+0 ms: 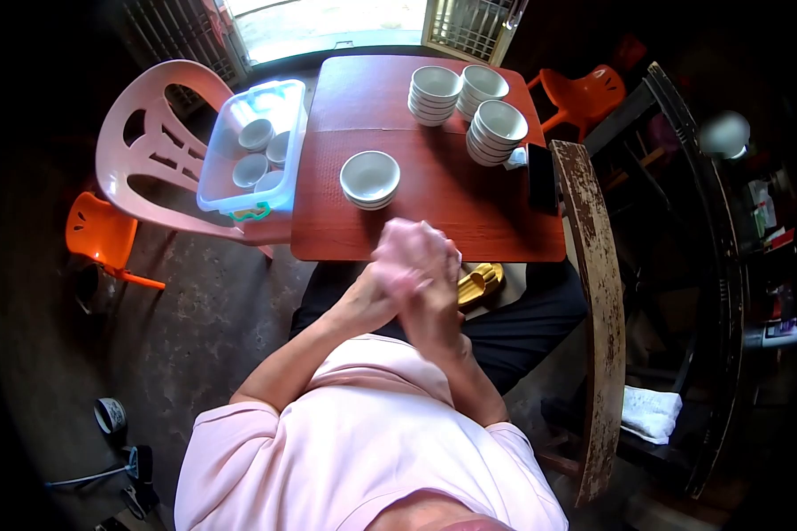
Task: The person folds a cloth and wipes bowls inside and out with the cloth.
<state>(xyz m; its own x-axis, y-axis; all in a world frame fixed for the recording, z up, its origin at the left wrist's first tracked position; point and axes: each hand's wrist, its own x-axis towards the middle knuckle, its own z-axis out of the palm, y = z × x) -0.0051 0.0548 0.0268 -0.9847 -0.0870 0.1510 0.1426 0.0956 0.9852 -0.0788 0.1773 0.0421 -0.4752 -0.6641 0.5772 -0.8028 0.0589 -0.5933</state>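
Both of my hands meet at the near edge of the red table (328,234), around a pink and white cloth (405,250) that is blurred by motion. My left hand (372,296) is closed on the cloth's left side, and my right hand (434,296) is closed against its right side. Whether a bowl is inside the cloth cannot be seen. Just beyond my hands stands a short stack of white bowls (369,178). Three taller stacks of bowls (434,93) (483,86) (498,131) stand at the table's back right.
A clear plastic bin (211,168) with several bowls rests on a pink chair (119,133) at the left. A dark phone-like object (543,180) lies at the table's right edge, beside a worn wooden bench (593,239). Orange chairs (97,232) (584,96) stand on both sides.
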